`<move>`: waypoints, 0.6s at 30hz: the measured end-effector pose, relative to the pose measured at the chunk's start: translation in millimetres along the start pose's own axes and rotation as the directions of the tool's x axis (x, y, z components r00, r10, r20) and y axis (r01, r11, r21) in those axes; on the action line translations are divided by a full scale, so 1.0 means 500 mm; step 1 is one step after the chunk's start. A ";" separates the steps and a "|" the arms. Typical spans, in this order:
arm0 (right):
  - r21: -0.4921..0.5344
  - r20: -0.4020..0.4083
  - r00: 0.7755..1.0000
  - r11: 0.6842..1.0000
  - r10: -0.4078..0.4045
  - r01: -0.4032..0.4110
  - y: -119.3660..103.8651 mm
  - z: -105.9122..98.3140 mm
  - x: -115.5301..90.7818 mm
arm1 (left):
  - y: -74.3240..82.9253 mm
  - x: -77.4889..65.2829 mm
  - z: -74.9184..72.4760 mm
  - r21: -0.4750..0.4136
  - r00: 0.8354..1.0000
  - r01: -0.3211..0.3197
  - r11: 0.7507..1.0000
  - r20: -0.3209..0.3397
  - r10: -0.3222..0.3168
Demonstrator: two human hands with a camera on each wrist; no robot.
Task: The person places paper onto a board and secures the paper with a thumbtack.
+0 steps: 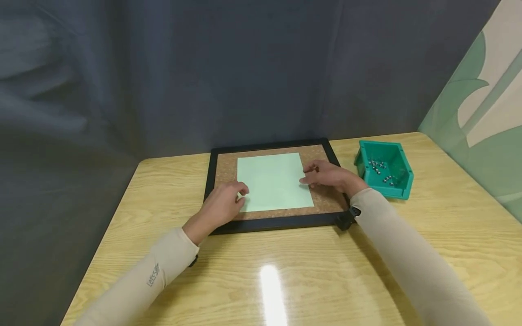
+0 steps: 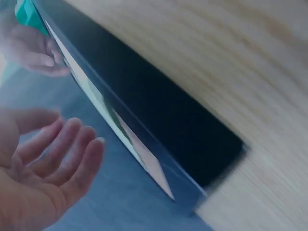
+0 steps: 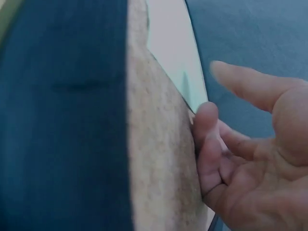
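A pale green sheet of paper (image 1: pixel 272 181) lies on a black-framed cork board (image 1: pixel 281 212) on the table. My left hand (image 1: pixel 224 203) is over the paper's lower left edge, its fingers loosely bent with nothing between them in the left wrist view. At the paper's right edge is my right hand (image 1: pixel 326 175), thumb over the sheet. Seen from the right wrist, its thumb (image 3: pixel 245 82) stands apart from the fingers, and the bent fingers (image 3: pixel 209 154) rest at the cork beside the paper's edge.
To the right of the board stands a green plastic bin (image 1: pixel 401 181) with several small shiny pieces (image 1: pixel 377 166) inside. A dark curtain (image 1: pixel 244 72) hangs behind the wooden table (image 1: pixel 228 280). On the far right is a green and white patterned panel (image 1: pixel 485 104).
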State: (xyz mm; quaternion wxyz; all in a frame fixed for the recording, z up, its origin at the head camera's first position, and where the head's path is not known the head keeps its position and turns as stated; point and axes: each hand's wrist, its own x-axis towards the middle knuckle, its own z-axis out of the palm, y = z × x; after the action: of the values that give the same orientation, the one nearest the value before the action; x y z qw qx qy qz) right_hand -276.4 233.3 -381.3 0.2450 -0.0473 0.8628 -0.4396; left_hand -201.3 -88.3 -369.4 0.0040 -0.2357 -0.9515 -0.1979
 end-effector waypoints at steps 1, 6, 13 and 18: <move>-0.010 0.011 1.000 1.000 -0.010 0.010 0.001 -0.002 -0.002 | 0.009 -0.005 0.006 0.034 0.999 -0.039 0.999 0.018 0.038; 0.008 0.062 0.997 0.999 -0.047 0.047 0.005 -0.006 -0.005 | 0.040 -0.027 0.030 0.169 0.989 -0.129 0.977 0.092 0.114; -0.018 0.104 0.992 0.998 -0.066 0.068 0.004 0.001 -0.008 | 0.053 -0.048 0.051 0.243 0.984 -0.116 0.963 0.163 0.078; -0.038 0.103 0.992 0.996 -0.071 0.075 0.006 0.001 -0.012 | 0.062 -0.042 0.046 0.221 0.976 -0.109 0.969 0.207 0.063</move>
State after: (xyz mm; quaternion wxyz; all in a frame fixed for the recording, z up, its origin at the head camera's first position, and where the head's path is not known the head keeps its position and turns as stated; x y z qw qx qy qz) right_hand -270.7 236.6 -381.4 0.2715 -0.1061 0.8559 -0.4272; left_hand -167.0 -63.9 -381.3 -0.0551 -0.2933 -0.9525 -0.0611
